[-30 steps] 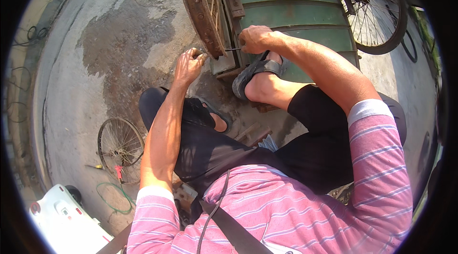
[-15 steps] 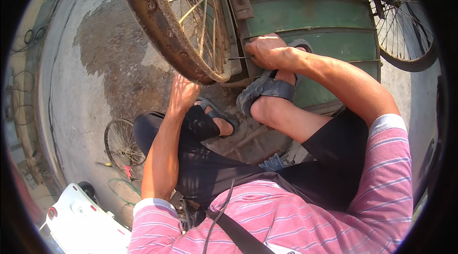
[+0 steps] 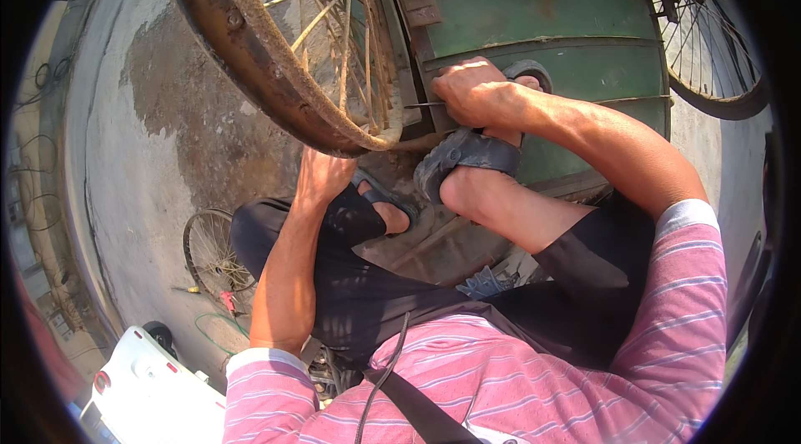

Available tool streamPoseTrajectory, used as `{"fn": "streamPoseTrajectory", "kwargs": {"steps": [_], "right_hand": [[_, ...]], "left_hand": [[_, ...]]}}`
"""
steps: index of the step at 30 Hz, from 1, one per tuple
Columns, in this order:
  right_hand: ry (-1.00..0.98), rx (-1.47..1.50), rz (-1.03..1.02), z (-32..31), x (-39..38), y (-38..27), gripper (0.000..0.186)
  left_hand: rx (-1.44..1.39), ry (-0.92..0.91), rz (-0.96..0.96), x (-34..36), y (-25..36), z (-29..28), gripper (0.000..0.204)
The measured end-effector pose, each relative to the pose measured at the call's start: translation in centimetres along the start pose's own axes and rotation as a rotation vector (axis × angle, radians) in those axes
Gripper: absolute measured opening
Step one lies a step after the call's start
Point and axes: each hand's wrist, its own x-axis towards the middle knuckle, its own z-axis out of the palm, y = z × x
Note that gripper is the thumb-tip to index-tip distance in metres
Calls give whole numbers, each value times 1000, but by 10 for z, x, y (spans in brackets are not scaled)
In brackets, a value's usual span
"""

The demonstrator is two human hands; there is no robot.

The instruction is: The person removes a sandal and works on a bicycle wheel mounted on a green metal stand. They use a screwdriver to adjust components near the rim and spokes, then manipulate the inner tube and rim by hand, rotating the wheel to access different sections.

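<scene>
A rusty spoked wheel rim, bare of any tyre, stands tilted at the upper left with pale, rusty spokes inside it. My left hand reaches up against the lower part of the rim; its fingers are hidden behind the metal. To the right of the rim my right hand is closed around a thin dark metal rod. The rod points left, its tip close to the spokes and the rim's inner side. What sort of tool it is cannot be made out.
Behind my right hand lies a green ribbed metal panel. A second spoked wheel stands far right. My sandalled foot rests in front of the panel. A small wheel and a white vehicle are lower left.
The upper part of the rim has swung left, and my left hand has shifted slightly down and right. My right hand with the rod is nearly where it was.
</scene>
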Motion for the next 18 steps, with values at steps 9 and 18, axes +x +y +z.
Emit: {"fn": "streamPoseTrajectory", "kwargs": {"steps": [9,18], "right_hand": [[32,-29,-4,-1,-2,-9,13],[-55,-21,112,-3,2,-20,15]], "left_hand": [[-165,-84,-140,-24,-32,-15,41],[-466,15,-118,-37,-30,-19,22]]}}
